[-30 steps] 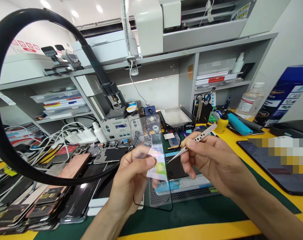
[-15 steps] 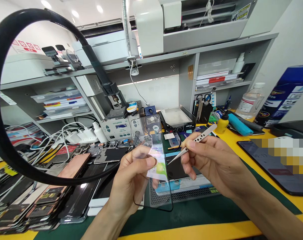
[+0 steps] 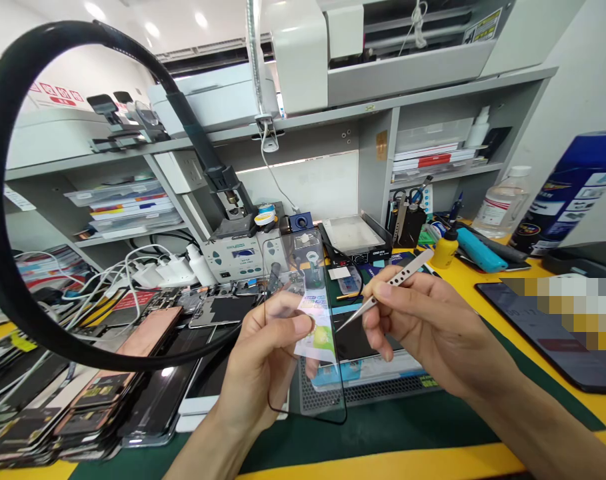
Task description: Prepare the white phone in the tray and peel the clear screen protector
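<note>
My left hand (image 3: 277, 340) is closed on a clear phone screen glass (image 3: 327, 393) with a thin black border, thumb on its face. The pane stands tilted up over the bench, and things behind show through it. In my right hand (image 3: 417, 313), pinched between thumb and fingers, are silver tweezers (image 3: 395, 279) with a row of holes. Their tip points down and left, close to the glass's right edge; whether it touches I cannot tell. Behind the hands lie a dark phone screen (image 3: 360, 337) and a grey perforated mat (image 3: 367, 393).
Stacked phones and phone parts (image 3: 97, 400) crowd the left side. A black hose (image 3: 83, 357) loops above them. At the right stand a yellow bottle (image 3: 445, 250), a blue spray can (image 3: 567, 193) and a dark phone (image 3: 537, 333). A green mat (image 3: 383, 440) covers the yellow bench.
Hardly anything differs. The view has shifted very slightly, and both hands keep their hold on the glass and the tweezers.
</note>
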Demonstrator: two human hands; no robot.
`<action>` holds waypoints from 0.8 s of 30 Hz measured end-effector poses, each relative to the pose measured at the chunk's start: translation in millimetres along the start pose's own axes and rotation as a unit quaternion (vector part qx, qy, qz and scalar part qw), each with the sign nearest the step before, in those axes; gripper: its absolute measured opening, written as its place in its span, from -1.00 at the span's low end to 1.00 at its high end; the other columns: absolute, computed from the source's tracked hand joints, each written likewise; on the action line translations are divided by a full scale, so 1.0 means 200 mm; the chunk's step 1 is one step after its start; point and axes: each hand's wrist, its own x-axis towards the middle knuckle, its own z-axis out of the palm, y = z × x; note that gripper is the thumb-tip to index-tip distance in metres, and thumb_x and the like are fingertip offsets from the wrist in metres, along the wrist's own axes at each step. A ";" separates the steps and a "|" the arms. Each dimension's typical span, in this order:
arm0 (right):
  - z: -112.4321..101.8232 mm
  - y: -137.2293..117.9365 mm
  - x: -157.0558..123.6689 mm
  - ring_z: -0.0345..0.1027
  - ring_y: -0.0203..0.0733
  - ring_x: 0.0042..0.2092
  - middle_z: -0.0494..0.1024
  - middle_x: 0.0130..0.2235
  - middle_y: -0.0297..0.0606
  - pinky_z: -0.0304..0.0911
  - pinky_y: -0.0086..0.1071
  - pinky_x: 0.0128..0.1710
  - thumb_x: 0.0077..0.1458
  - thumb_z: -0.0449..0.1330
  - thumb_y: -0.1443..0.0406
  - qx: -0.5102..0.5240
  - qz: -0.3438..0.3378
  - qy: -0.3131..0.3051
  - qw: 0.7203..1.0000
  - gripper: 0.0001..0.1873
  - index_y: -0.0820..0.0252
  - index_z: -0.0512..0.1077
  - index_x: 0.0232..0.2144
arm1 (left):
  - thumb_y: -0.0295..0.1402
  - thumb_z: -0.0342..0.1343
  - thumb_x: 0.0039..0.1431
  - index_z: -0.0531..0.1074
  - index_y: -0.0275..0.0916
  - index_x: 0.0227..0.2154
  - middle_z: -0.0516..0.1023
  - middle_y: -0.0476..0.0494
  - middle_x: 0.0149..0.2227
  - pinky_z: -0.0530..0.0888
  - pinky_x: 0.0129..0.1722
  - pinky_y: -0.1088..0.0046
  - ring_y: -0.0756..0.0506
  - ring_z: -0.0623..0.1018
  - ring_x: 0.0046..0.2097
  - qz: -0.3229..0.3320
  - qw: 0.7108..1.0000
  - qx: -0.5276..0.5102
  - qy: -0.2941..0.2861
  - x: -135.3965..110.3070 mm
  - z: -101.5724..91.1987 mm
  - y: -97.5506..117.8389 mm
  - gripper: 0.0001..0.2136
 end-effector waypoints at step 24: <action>0.00 0.01 0.01 0.45 -0.27 -0.51 0.58 -0.49 -0.22 0.34 -0.51 -0.58 0.12 0.34 0.26 0.013 -0.005 0.005 1.000 -0.83 0.24 0.49 -0.43 | -0.38 0.27 -0.04 0.54 -0.31 -0.49 0.49 -0.03 -0.58 0.31 -0.60 0.56 0.05 0.42 -0.64 -0.002 1.000 0.002 -0.001 0.00 0.01 0.01 -0.91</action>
